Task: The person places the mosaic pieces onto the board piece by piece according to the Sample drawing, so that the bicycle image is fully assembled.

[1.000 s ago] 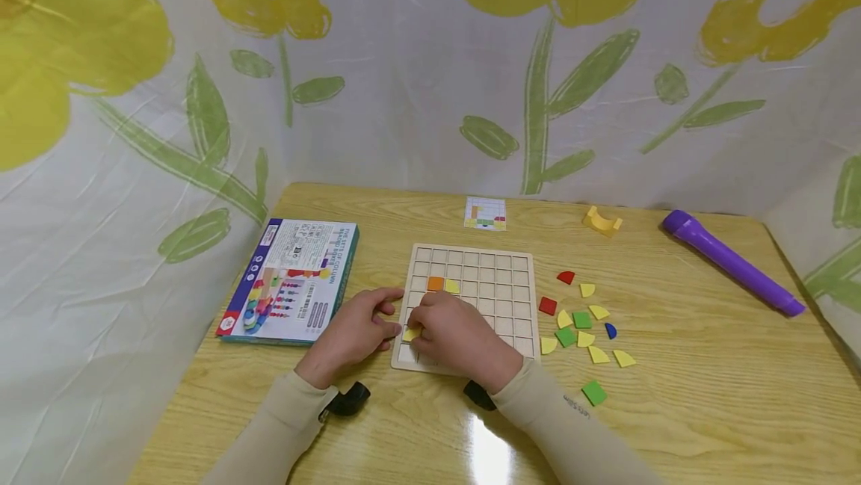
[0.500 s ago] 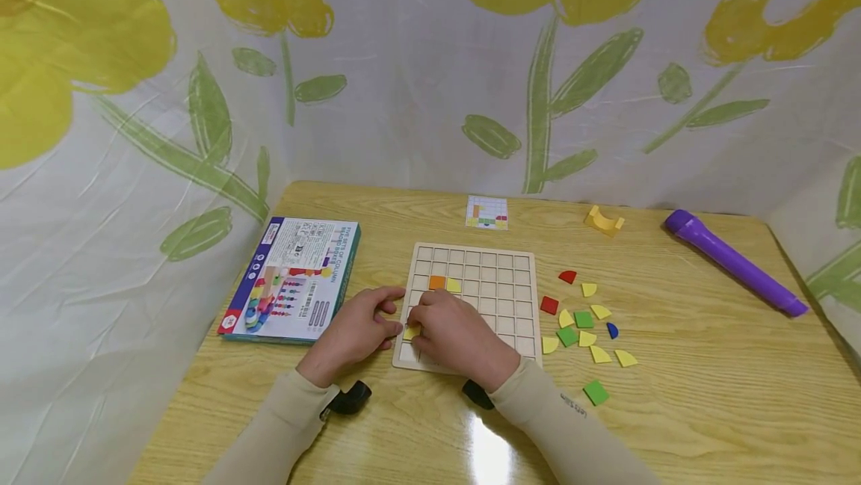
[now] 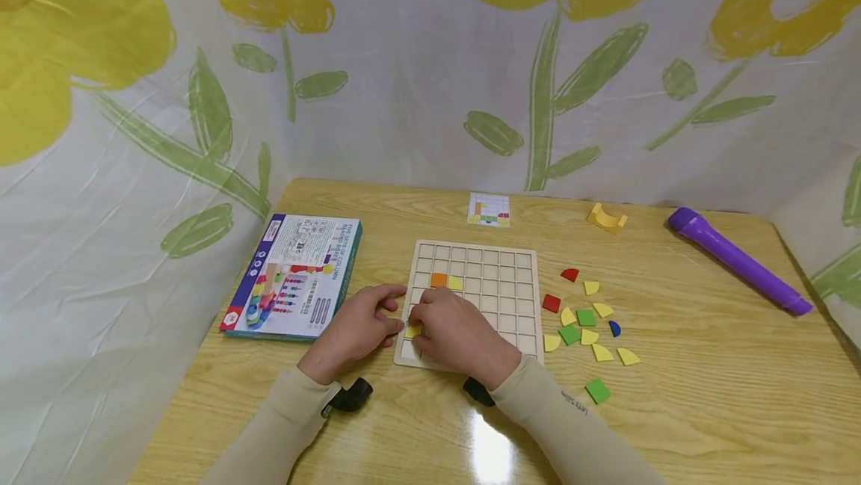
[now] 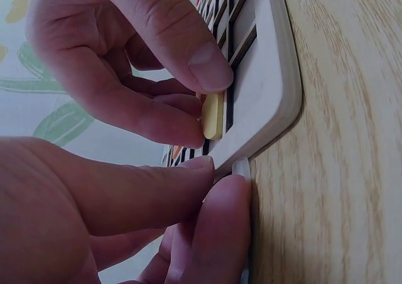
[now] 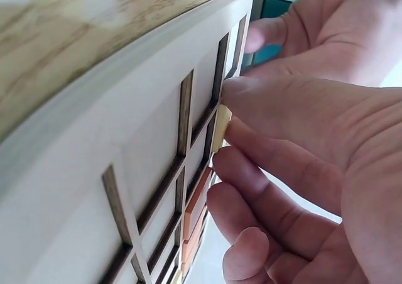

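Note:
A pale wooden grid board [image 3: 507,273] lies on the table under both hands. My right hand [image 3: 464,335] pinches a small yellow tile [image 4: 213,115] between thumb and fingers at a cell in the board's left part. That tile's exact shape is partly hidden by the fingers. My left hand [image 3: 356,328] grips the board's left edge, thumb against the rim. Beyond the right hand, an orange tile [image 3: 439,280] and a yellow tile [image 3: 455,283] sit side by side in cells. In the right wrist view more orange tiles [image 5: 198,202] show along the board.
Loose tiles lie right of the board: yellow quarter circles [image 3: 602,353], green squares [image 3: 597,391], red pieces [image 3: 551,303] and a blue piece [image 3: 615,329]. Behind are a pattern card [image 3: 489,210], a yellow stand [image 3: 608,219] and a purple tube [image 3: 740,261]. A printed box [image 3: 292,276] stands left.
The hands and tiles keep nearly the same positions. The whole head view has shifted slightly, with the tabletop things a little higher and further right in the picture.

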